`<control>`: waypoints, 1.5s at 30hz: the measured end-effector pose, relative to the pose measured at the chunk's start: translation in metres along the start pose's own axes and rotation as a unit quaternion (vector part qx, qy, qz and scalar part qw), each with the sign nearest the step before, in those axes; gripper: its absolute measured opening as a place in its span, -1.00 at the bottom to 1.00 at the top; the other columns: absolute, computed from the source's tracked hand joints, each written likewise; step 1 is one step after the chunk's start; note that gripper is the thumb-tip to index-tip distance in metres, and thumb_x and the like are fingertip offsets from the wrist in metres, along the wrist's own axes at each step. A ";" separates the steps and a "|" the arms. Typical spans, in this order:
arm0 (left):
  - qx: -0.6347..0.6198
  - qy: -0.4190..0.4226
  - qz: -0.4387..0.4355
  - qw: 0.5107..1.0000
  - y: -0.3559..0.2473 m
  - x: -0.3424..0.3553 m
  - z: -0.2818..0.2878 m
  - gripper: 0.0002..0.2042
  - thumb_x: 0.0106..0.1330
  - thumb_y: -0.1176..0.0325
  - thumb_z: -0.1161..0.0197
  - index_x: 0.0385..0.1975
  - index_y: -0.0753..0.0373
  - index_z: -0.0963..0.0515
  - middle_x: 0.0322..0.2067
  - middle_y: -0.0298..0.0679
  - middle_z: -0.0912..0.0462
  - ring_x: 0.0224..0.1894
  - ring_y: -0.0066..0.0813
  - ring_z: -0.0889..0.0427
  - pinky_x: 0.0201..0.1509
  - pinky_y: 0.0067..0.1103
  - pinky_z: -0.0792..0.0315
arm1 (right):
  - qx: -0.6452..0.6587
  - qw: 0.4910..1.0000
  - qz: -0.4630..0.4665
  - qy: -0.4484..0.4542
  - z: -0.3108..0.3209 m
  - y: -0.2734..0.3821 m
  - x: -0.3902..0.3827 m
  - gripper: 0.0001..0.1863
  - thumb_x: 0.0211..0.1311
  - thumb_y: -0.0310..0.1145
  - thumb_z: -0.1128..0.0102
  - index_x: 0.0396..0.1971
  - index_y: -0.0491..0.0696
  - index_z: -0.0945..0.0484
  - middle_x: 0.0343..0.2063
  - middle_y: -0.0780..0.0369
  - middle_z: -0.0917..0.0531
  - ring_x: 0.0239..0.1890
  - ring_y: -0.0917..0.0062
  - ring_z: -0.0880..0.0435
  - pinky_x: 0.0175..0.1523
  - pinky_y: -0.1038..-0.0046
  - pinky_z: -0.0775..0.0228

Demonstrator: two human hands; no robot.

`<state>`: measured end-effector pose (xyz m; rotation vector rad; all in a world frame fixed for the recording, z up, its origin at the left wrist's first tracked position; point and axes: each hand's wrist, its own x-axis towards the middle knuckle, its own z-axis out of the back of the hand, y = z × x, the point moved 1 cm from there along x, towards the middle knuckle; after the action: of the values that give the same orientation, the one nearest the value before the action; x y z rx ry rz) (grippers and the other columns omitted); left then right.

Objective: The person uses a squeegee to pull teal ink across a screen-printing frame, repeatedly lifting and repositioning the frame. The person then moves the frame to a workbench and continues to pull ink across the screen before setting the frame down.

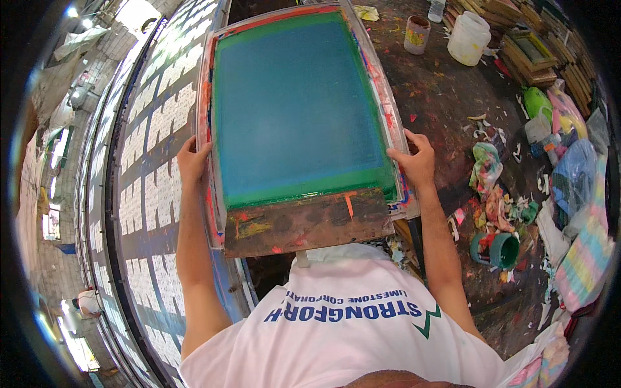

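Many pale sheets [160, 194] lay in rows at left, just beside the frame [204, 97]. Left hand [192, 161] was clamped on the frame's left rim, thumb inward, fingers at the outer edge. Frame sat between the hands, ahead of the shirt [349, 297]; couldn't tell if anything bore its weight. Mesh [297, 110] was blue, bordered green. Brown board [310, 223] lay across the near end, overlapping mesh; fixed or loose, couldn't tell. Right hand [417, 160] was clamped on the right rim, about opposite the left. Good handling called, I'd judge, for matched grip on both sides, rims level, thumbs off the mesh, and an eye on the board in case it slid. Farther right: cup [416, 37], tub [468, 40], rags [485, 169], tilted green pot [506, 251], all well apart from the mesh.
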<state>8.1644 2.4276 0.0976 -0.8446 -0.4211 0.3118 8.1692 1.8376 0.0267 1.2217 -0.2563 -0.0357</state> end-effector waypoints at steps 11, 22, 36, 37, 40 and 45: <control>-0.018 0.053 -0.059 0.997 0.015 0.221 -0.122 -0.46 0.21 0.35 -0.56 0.15 0.48 -0.61 -0.07 -0.09 -0.80 -0.06 -0.41 -0.76 0.07 -0.49 -0.60 | -0.071 0.995 -0.004 -0.072 -0.067 -0.013 0.149 -0.24 -0.06 -0.26 -0.72 0.19 -0.21 -0.66 -0.07 0.12 -0.64 0.01 0.33 -0.69 0.13 0.31 -0.55; -0.011 0.042 -0.053 0.998 0.039 0.386 -0.176 -0.45 0.24 0.31 -0.53 0.17 0.49 -0.60 -0.05 -0.08 -0.79 -0.06 -0.38 -0.75 0.08 -0.48 -0.58 | -0.099 0.995 -0.022 -0.017 -0.145 -0.020 0.329 -0.28 0.23 0.04 -0.51 0.22 -0.20 -0.64 0.02 0.07 -0.62 0.05 0.21 -0.68 0.19 0.22 -0.51; -0.024 0.014 -0.073 0.997 0.020 0.481 -0.292 -0.42 0.33 0.30 -0.43 0.28 0.55 -0.53 0.16 0.09 -0.71 0.20 -0.15 -0.70 0.33 -0.39 -0.49 | -0.020 0.998 -0.051 0.012 -0.179 -0.094 0.550 -0.27 0.20 0.10 -0.49 0.20 -0.16 -0.67 0.18 -0.04 -0.66 0.26 0.15 -0.62 0.37 0.24 -0.41; -0.004 0.006 -0.058 0.998 0.022 0.484 -0.296 -0.40 0.34 0.30 -0.43 0.29 0.57 -0.51 0.19 0.13 -0.68 0.23 -0.13 -0.67 0.35 -0.38 -0.47 | -0.032 0.998 -0.058 0.005 -0.181 -0.098 0.555 -0.28 0.21 0.09 -0.48 0.20 -0.16 -0.68 0.17 -0.03 -0.67 0.26 0.16 -0.62 0.37 0.24 -0.41; 0.024 -0.003 -0.045 0.999 0.023 0.496 -0.304 -0.33 0.34 0.31 -0.43 0.34 0.65 -0.42 0.31 0.22 -0.56 0.36 -0.12 -0.56 0.46 -0.38 -0.39 | -0.010 0.998 -0.059 0.005 -0.189 -0.105 0.567 -0.31 0.23 0.06 -0.47 0.20 -0.16 -0.68 0.16 -0.02 -0.68 0.27 0.18 -0.62 0.36 0.25 -0.42; 0.010 0.004 -0.058 0.998 0.012 0.517 -0.312 -0.31 0.35 0.30 -0.44 0.36 0.65 -0.39 0.27 0.22 -0.59 0.31 -0.10 -0.60 0.42 -0.38 -0.42 | 0.033 0.997 -0.070 -0.027 -0.195 -0.115 0.571 -0.34 0.26 0.02 -0.46 0.22 -0.13 -0.68 0.17 0.00 -0.68 0.17 0.22 -0.70 0.26 0.29 -0.52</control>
<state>8.7632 2.4524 0.0250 -0.7985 -0.4570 0.2060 8.7777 1.8843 -0.0417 1.3038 -0.2207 -0.1838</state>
